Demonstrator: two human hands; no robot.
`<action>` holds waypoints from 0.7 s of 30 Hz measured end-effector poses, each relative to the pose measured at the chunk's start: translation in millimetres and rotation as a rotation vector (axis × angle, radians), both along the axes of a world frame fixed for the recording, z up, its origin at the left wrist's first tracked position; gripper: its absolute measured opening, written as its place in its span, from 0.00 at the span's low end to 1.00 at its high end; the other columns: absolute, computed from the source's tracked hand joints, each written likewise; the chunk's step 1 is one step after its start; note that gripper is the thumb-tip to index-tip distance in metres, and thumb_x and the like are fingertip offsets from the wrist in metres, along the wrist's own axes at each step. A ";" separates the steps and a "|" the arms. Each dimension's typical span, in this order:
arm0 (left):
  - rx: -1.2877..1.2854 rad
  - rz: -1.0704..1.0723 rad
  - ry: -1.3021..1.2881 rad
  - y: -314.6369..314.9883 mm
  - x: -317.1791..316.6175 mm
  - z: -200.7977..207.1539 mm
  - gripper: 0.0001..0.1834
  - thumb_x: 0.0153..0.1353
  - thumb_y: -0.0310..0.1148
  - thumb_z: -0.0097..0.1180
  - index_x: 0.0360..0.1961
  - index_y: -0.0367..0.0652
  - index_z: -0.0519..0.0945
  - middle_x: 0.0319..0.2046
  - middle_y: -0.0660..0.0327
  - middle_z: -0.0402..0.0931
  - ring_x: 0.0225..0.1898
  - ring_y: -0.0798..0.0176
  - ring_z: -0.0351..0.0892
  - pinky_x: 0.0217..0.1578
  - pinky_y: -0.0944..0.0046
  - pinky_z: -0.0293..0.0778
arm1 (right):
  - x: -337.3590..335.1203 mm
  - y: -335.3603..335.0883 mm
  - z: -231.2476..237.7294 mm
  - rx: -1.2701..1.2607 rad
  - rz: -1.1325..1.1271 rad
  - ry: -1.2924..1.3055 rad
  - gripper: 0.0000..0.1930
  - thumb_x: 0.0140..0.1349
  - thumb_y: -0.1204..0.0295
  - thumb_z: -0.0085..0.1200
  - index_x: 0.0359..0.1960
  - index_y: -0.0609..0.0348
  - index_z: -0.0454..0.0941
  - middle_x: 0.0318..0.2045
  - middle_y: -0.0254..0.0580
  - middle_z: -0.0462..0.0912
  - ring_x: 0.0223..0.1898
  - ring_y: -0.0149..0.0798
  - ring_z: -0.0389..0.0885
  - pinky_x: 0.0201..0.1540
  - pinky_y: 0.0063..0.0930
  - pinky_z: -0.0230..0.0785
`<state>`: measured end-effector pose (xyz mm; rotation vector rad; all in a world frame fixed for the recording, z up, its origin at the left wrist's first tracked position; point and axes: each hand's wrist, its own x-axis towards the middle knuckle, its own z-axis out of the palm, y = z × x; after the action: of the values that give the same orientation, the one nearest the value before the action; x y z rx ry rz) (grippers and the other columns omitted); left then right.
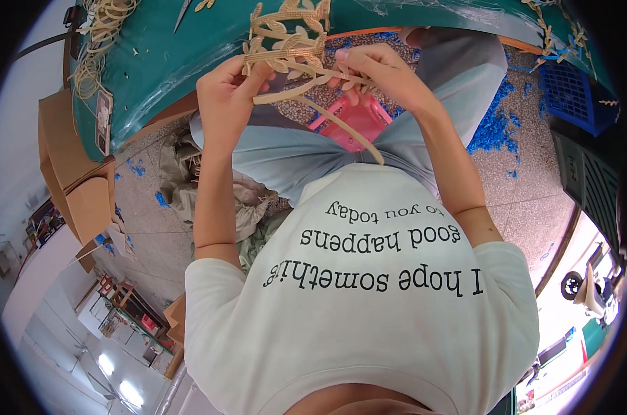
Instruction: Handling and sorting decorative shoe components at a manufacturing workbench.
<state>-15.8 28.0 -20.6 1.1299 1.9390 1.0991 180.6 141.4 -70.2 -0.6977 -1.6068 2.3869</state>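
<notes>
At far left, on the green table (151, 86), see loose coils of tan cord (106, 31) and, along the edge, a phone (103, 121) with marks too small to read. Below, notice a brown cardboard box (71, 145) with open flaps. Farther right, pinch a leafy tan strip (355, 80) in the closed left hand (225, 98), right against a shiny gold leaf band (289, 33) of ribbed texture; cannot tell if gripping that too. At centre, find bold dark lettering, upside down, across a white T-shirt (376, 332), plus a pink plastic piece (358, 128) between the knees. Rightward, clasp the same strip in the right hand (384, 70), near the left but apart. Beyond, note blue shreds (494, 124) littering the speckled floor (500, 190), then a blue lattice crate (569, 97)
</notes>
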 end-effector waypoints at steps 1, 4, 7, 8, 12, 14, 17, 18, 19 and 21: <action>0.000 -0.001 0.000 0.4 -0.2 0.1 0.08 0.54 0.30 0.56 0.31 0.36 0.81 0.21 0.65 0.78 0.21 0.76 0.71 0.23 0.76 0.66 | -1.1 -1.1 2.2 0.052 -0.006 -0.014 0.19 0.63 0.62 0.39 0.30 0.67 0.77 0.18 0.38 0.76 0.19 0.25 0.72 0.19 0.17 0.63; 0.017 -0.026 0.151 2.4 1.0 2.3 0.08 0.53 0.29 0.56 0.32 0.36 0.80 0.21 0.64 0.78 0.21 0.76 0.72 0.23 0.76 0.66 | -3.5 -4.4 1.0 0.070 -0.045 0.044 0.18 0.62 0.65 0.38 0.30 0.68 0.77 0.16 0.37 0.74 0.18 0.25 0.71 0.20 0.17 0.63; 0.039 -0.045 0.277 4.2 1.8 2.7 0.08 0.52 0.29 0.56 0.32 0.36 0.80 0.19 0.61 0.76 0.20 0.73 0.72 0.23 0.74 0.66 | -5.2 -3.4 2.0 0.129 -0.032 0.034 0.17 0.61 0.67 0.37 0.30 0.68 0.76 0.17 0.38 0.74 0.18 0.25 0.71 0.21 0.16 0.63; 0.037 -0.059 0.370 4.4 0.3 1.1 0.08 0.51 0.30 0.56 0.31 0.37 0.80 0.19 0.60 0.75 0.20 0.70 0.72 0.23 0.72 0.66 | -5.8 -3.4 3.3 0.128 -0.032 0.034 0.17 0.61 0.67 0.37 0.30 0.68 0.76 0.17 0.38 0.74 0.18 0.25 0.71 0.21 0.16 0.63; 0.060 -0.072 0.573 6.4 1.3 -0.3 0.07 0.50 0.30 0.56 0.28 0.38 0.79 0.19 0.58 0.73 0.19 0.60 0.72 0.22 0.68 0.66 | -9.1 -8.1 0.6 0.184 -0.047 0.028 0.14 0.61 0.70 0.40 0.31 0.68 0.76 0.19 0.38 0.75 0.21 0.26 0.73 0.25 0.17 0.65; 0.088 -0.063 0.590 8.4 2.1 -1.6 0.06 0.50 0.30 0.55 0.28 0.39 0.79 0.20 0.58 0.74 0.19 0.60 0.72 0.23 0.68 0.66 | -10.8 -8.7 -2.1 0.215 -0.070 0.062 0.12 0.60 0.71 0.42 0.31 0.68 0.75 0.19 0.38 0.76 0.22 0.26 0.74 0.27 0.18 0.66; 0.099 -0.048 0.591 9.6 1.3 -2.1 0.06 0.50 0.30 0.55 0.27 0.39 0.79 0.20 0.57 0.74 0.19 0.59 0.73 0.23 0.67 0.66 | -11.9 -6.8 -1.1 0.364 -0.021 0.028 0.11 0.60 0.72 0.44 0.32 0.69 0.75 0.21 0.38 0.77 0.24 0.26 0.75 0.30 0.18 0.68; 0.082 -0.043 0.577 9.5 0.3 -2.1 0.06 0.50 0.30 0.55 0.27 0.39 0.79 0.20 0.57 0.75 0.19 0.59 0.73 0.23 0.67 0.66 | -11.9 -7.2 3.9 0.310 -0.037 0.009 0.11 0.61 0.72 0.44 0.33 0.69 0.75 0.21 0.37 0.76 0.23 0.25 0.74 0.29 0.18 0.67; 0.081 -0.042 0.577 9.2 -1.4 -2.4 0.06 0.50 0.30 0.55 0.27 0.39 0.79 0.20 0.57 0.75 0.19 0.59 0.73 0.23 0.67 0.66 | -12.0 -7.4 6.6 0.256 -0.052 -0.011 0.12 0.61 0.71 0.44 0.33 0.69 0.75 0.21 0.36 0.76 0.23 0.24 0.73 0.28 0.17 0.65; 0.036 -0.012 0.476 8.8 -4.3 -3.1 0.07 0.50 0.31 0.55 0.27 0.39 0.79 0.19 0.57 0.74 0.19 0.58 0.74 0.23 0.67 0.67 | -12.3 -6.9 1.4 0.309 -0.071 -0.003 0.12 0.62 0.70 0.44 0.33 0.68 0.75 0.20 0.35 0.76 0.22 0.23 0.71 0.26 0.17 0.63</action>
<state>-20.1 36.8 -23.7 1.5273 2.2684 0.9175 168.2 134.5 -68.7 -0.6822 -1.8623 2.0253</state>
